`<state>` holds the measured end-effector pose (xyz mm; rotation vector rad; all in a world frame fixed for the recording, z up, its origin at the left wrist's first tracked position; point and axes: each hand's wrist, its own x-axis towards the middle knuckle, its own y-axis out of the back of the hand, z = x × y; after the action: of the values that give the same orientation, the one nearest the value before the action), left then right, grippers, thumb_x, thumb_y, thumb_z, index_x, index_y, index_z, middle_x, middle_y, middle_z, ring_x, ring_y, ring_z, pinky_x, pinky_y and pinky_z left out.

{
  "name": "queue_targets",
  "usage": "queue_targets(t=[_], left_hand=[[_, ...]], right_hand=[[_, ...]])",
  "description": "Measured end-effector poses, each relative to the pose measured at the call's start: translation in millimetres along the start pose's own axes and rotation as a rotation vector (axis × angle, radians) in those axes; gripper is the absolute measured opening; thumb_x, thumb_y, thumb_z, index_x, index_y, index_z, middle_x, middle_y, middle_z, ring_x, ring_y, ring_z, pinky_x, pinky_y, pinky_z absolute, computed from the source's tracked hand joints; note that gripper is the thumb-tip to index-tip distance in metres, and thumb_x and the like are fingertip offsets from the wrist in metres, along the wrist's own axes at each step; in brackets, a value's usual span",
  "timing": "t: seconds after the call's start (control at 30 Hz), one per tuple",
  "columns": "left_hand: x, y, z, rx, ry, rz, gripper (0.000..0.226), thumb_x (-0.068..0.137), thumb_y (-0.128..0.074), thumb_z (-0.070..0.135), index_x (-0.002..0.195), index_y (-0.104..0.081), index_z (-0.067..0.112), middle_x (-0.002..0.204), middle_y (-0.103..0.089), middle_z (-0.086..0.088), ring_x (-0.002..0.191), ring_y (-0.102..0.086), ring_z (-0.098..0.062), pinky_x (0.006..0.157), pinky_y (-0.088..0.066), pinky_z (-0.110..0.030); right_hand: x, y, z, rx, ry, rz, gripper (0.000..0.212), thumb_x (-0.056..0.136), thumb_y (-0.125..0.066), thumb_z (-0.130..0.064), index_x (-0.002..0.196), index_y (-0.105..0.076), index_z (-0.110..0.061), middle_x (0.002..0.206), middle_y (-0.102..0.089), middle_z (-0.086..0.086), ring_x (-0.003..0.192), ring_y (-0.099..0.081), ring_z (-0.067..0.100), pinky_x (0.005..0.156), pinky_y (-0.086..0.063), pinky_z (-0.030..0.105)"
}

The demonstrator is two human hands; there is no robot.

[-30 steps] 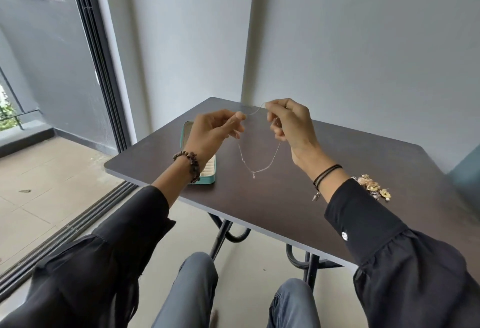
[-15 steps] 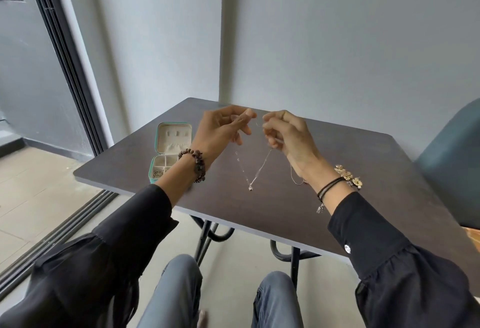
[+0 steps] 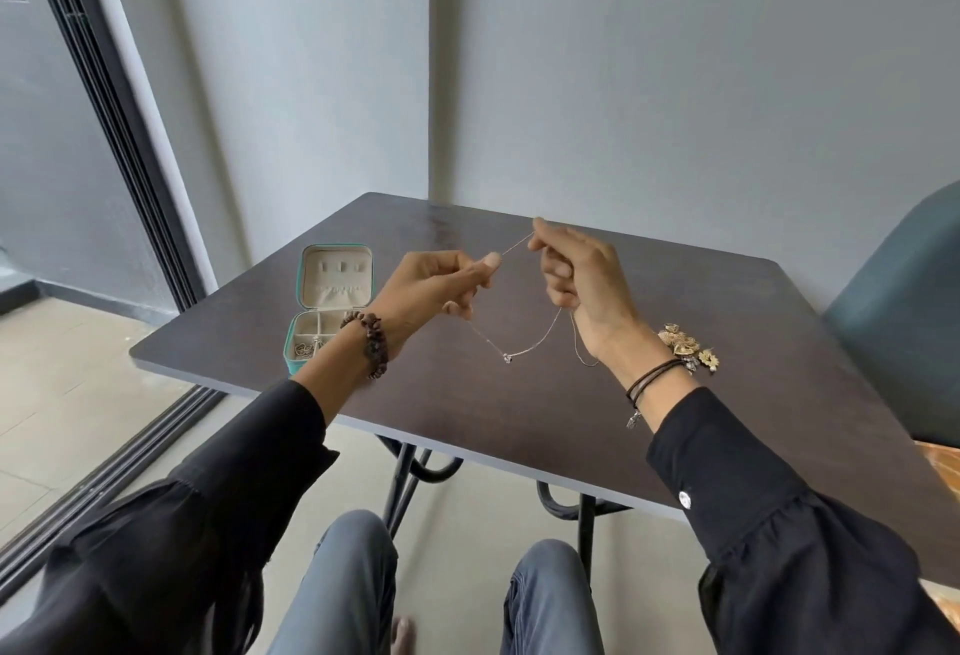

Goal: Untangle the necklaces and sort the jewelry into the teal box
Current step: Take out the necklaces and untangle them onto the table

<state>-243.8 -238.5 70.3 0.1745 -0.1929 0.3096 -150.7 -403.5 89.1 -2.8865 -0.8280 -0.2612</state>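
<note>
A thin silver necklace (image 3: pixel 537 342) with a small pendant hangs in a loop above the dark table (image 3: pixel 519 405). My left hand (image 3: pixel 431 291) pinches one part of the chain and my right hand (image 3: pixel 576 280) pinches another, a short taut stretch between them. The teal box (image 3: pixel 332 311) stands open at the table's left, its lid upright; some jewelry lies in its front compartments. My left wrist partly hides the box's right side.
A heap of gold flower-shaped jewelry (image 3: pixel 688 345) lies on the table behind my right wrist. A teal chair (image 3: pixel 904 322) stands at the right. Walls close off the table's far side; a sliding door track (image 3: pixel 130 457) runs along the left.
My hands have drawn a little apart, pulling the chain taut between them. The pendant loop hangs wider. The view has shifted, so the box sits more to the left.
</note>
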Motion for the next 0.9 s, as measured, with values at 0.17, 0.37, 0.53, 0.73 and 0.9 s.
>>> queue_targets(t=[0.17, 0.37, 0.53, 0.73, 0.9], left_hand=[[-5, 12, -16, 0.01, 0.035, -0.031, 0.028, 0.089, -0.071, 0.029, 0.096, -0.073, 0.002, 0.076, -0.065, -0.002, 0.07, -0.059, -0.014, 0.073, -0.051, -0.026], [-1, 6, -4, 0.045, -0.058, 0.024, 0.025, 0.091, -0.069, 0.027, 0.103, -0.075, 0.005, 0.078, -0.069, 0.002, 0.067, -0.061, -0.012, 0.071, -0.052, -0.024], [9, -14, 24, 0.146, -0.172, -0.005, 0.026, 0.092, -0.068, 0.031, 0.099, -0.075, 0.008, 0.077, -0.071, 0.005, 0.066, -0.062, -0.009, 0.066, -0.049, -0.017], [16, -24, 24, 0.22, -0.193, -0.001, 0.023, 0.094, -0.065, 0.035, 0.097, -0.074, 0.015, 0.085, -0.076, 0.003, 0.07, -0.066, -0.011, 0.075, -0.053, -0.027], [21, -25, 16, 0.209, -0.193, 0.011, 0.02, 0.094, -0.065, 0.034, 0.098, -0.074, 0.016, 0.088, -0.076, 0.0, 0.072, -0.067, -0.014, 0.079, -0.055, -0.034]], right_hand=[[5, 10, 0, 0.27, -0.071, 0.085, 0.028, 0.098, -0.061, -0.025, 0.073, -0.062, -0.013, 0.058, -0.046, -0.002, 0.046, -0.03, 0.011, 0.046, -0.019, 0.025], [4, 15, 7, 0.204, -0.115, 0.062, 0.03, 0.093, -0.067, -0.022, 0.064, -0.065, -0.012, 0.061, -0.054, 0.005, 0.049, -0.04, 0.016, 0.048, -0.032, 0.025], [-1, 13, 9, -0.063, -0.14, -0.076, 0.033, 0.094, -0.067, -0.043, 0.079, -0.069, -0.014, 0.065, -0.059, 0.003, 0.056, -0.05, 0.016, 0.056, -0.041, 0.024], [0, 13, 12, -0.01, -0.13, -0.106, 0.04, 0.097, -0.062, -0.048, 0.095, -0.072, -0.009, 0.072, -0.065, 0.006, 0.063, -0.059, 0.017, 0.064, -0.049, 0.028], [5, 19, 18, -0.06, -0.077, -0.118, 0.03, 0.097, -0.063, -0.04, 0.092, -0.073, -0.012, 0.071, -0.062, 0.002, 0.067, -0.055, 0.014, 0.063, -0.046, 0.023]])
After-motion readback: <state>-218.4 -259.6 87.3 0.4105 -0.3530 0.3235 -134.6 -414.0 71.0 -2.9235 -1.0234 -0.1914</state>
